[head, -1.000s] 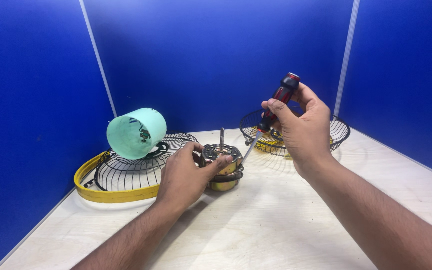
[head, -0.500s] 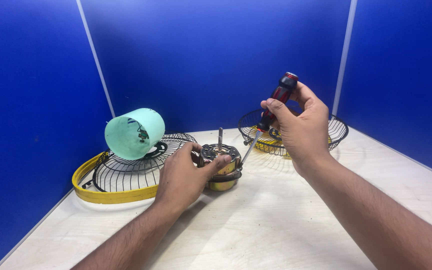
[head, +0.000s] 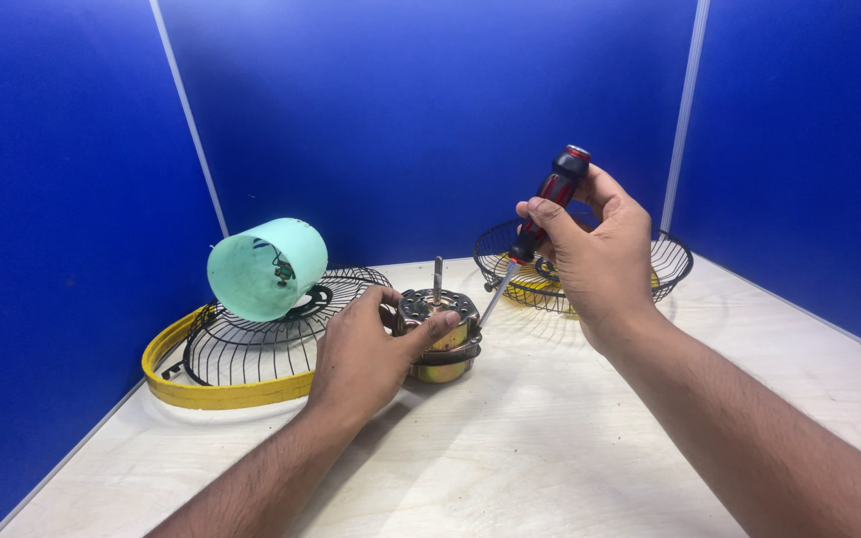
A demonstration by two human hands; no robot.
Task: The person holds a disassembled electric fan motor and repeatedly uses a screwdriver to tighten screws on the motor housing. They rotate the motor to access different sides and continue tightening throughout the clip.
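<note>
A round metal fan motor with an upright shaft stands on the pale wooden table. My left hand grips its left side, thumb laid across the front. My right hand holds a screwdriver with a red and black handle, tilted. Its metal tip points down to the motor's right top edge.
A black wire fan guard with a yellow rim lies at the left, with a mint green cylindrical housing resting on it. A second black wire guard sits behind my right hand. Blue walls enclose the table.
Nothing has visibly moved; both hands keep the same grip on the motor and the screwdriver.
</note>
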